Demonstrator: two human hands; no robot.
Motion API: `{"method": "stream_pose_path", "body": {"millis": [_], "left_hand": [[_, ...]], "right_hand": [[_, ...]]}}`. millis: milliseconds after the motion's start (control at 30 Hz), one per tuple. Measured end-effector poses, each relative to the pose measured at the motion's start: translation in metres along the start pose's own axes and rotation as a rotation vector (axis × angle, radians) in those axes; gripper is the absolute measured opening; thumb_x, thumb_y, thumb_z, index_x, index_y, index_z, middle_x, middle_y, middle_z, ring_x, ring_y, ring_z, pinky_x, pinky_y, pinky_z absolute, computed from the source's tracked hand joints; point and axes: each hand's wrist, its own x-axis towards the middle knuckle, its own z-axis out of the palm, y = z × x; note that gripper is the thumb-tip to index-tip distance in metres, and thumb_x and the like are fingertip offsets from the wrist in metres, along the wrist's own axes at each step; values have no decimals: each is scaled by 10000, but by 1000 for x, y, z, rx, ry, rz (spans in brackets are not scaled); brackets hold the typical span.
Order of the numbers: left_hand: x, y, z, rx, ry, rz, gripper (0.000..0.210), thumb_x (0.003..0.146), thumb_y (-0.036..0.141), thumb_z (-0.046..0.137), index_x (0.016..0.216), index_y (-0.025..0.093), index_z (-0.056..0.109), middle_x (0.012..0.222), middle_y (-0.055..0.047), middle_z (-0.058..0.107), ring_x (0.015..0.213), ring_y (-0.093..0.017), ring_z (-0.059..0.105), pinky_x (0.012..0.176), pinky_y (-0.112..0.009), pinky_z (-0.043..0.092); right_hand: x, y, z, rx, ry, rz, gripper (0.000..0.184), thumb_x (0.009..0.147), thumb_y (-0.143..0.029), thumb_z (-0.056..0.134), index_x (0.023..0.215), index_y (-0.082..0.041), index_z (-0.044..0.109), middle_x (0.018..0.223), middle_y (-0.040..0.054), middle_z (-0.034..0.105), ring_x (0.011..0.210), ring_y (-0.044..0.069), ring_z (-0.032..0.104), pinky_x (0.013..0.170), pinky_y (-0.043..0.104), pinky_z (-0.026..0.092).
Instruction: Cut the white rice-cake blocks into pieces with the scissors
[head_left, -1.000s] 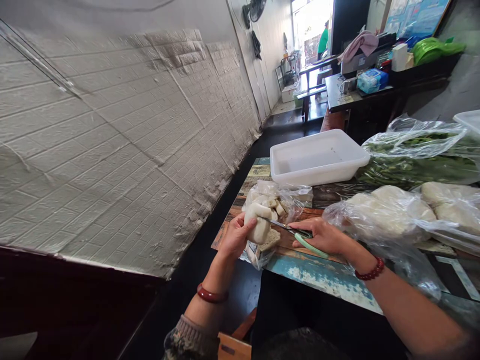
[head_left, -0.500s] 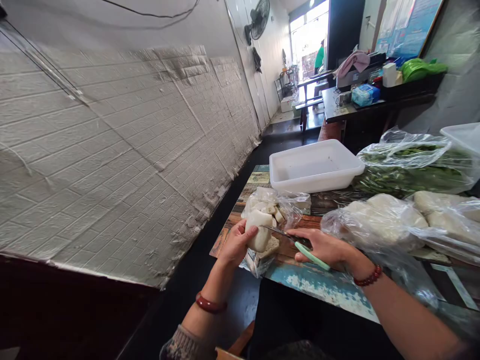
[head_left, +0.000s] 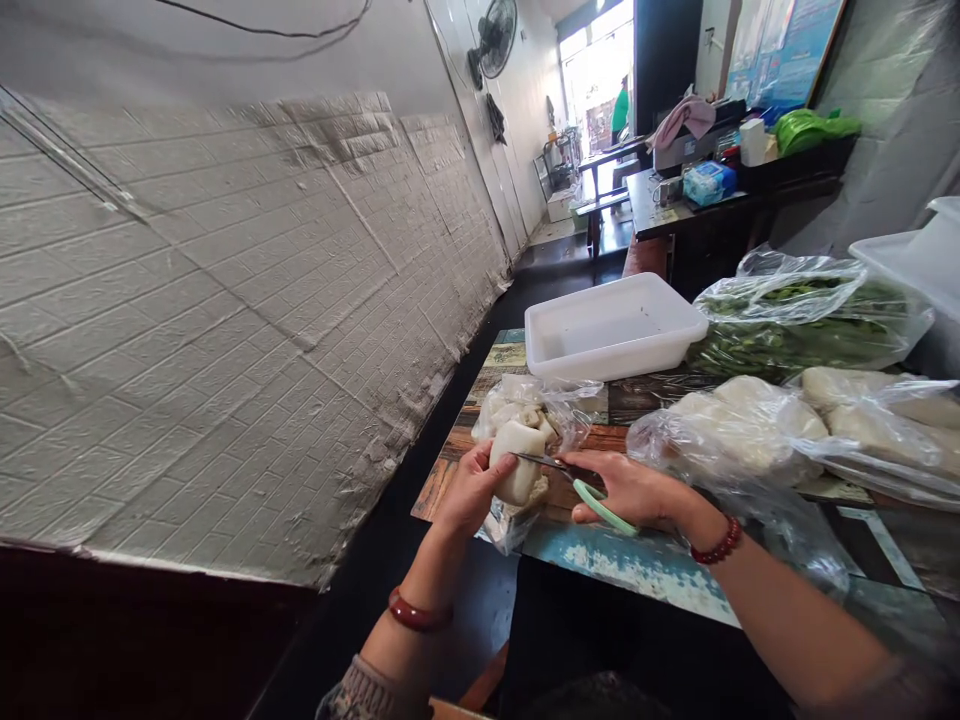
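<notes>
In my left hand [head_left: 474, 488], fingers and thumb are closed around a smooth white bun [head_left: 511, 476], held upright above the table's near left corner. My right hand [head_left: 637, 492] grips scissors with mint-green handles [head_left: 604, 510], and their dark blades lie against the right side of the bun. Behind the bun, a clear plastic bag [head_left: 576, 405] holds white cut pieces [head_left: 517, 395]. Below the bun a rough, beige piece [head_left: 538, 492] shows partly; the rest of it is hidden.
A white plastic tub [head_left: 615, 362] stands behind the bag. To the right lie bagged greens [head_left: 810, 335] and bags of large white rounds [head_left: 739, 425]. The patterned tabletop [head_left: 630, 560] ends close to my body. A white brick-patterned wall [head_left: 247, 330] runs along the left.
The view has turned a little right, so the scene sits further left. The scissors have turned slightly and their blades reach further across the bun. Both holds are the same.
</notes>
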Motion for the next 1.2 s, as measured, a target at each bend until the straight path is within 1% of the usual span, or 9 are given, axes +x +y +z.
{"method": "stream_pose_path", "body": {"millis": [200,300,467,667,733,833,1000,1100,1200], "left_hand": [[0,-1,4,66,-18,-11,396,726,406,795,997,130,709,855,-56,709,711,-157,613,664,-240,465],[0,1,3,75,-6,-12,385,722,409,796,973,130,709,838,-54,707,705,-155,611,671,-245,475],[-1,5,-5,106,-44,-45,459,710,406,805,1065,129,713,858,-63,717,743,-176,632,709,-263,496],[0,7,-12,108,-74,-74,452,721,398,797,1075,128,716,861,-67,725,748,-183,643,727,-282,509],[0,8,-13,101,-70,-71,454,716,400,801,1068,126,717,863,-69,726,750,-187,646,730,-287,511],[0,10,-13,92,-56,-57,479,684,403,824,1055,121,715,886,-80,728,773,-194,649,733,-284,506],[0,10,-12,74,-32,-67,542,592,441,871,1000,116,724,870,-83,727,757,-202,650,716,-287,501],[2,8,-13,91,-37,-87,510,618,448,855,984,113,737,838,-75,725,723,-193,642,702,-283,495],[4,5,-13,112,-46,-74,483,661,445,829,1009,123,741,830,-62,724,705,-182,633,675,-265,480]], "right_hand": [[0,-6,2,32,19,36,608,754,-390,736,1313,-177,627,1191,111,708,1095,333,636,929,405,512],[1,-4,3,56,47,38,548,787,-384,710,1292,-179,648,1154,95,727,1069,319,651,904,381,524],[2,3,2,96,29,-17,448,794,-388,712,1196,-190,716,1072,71,763,1005,305,682,895,374,534],[3,7,2,124,29,-86,403,805,-374,715,1174,-211,727,1094,46,763,997,288,693,899,359,534],[3,7,4,116,45,-82,418,802,-369,720,1189,-211,719,1107,50,758,1004,290,692,901,362,533],[3,6,6,49,78,-24,496,777,-383,738,1231,-187,692,1153,82,738,1042,312,674,912,388,527],[1,6,5,16,41,48,622,736,-405,747,1298,-164,640,1247,122,687,1101,337,644,960,439,508],[0,5,3,26,8,57,694,705,-386,763,1342,-161,602,1328,127,637,1200,343,590,1034,446,461],[0,4,2,30,-14,51,766,692,-392,774,1378,-127,560,1381,150,590,1252,342,551,1075,448,422]]}}
